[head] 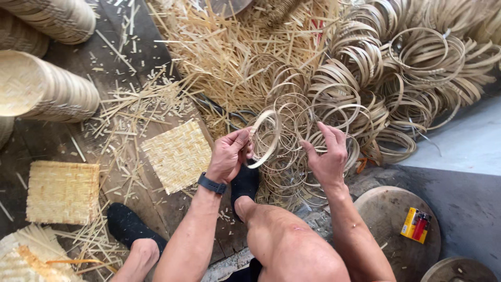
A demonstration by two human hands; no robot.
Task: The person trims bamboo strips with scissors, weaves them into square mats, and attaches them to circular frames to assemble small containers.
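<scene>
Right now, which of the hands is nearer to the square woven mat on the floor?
Left. The left hand, gripping a bamboo ring, is just right of the woven mat; the right hand is farther right, over the ring pile.

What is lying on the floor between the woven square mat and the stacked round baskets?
Head view: only loose bamboo splinters lie on the dark floor between the woven mat and basket stack.

One small package in view, at your 4 o'clock.

You've got a yellow box (pixel 411 222), rectangular, pack-sized, lying flat and tilted on a round dark wooden disc (pixel 386 209) at lower right. A red lighter-shaped piece with a dark top (pixel 420 226) lies touching the box's right side. The box face carries print too small to make out. No signs, no screens, no loose labels anywhere else around you.
</scene>
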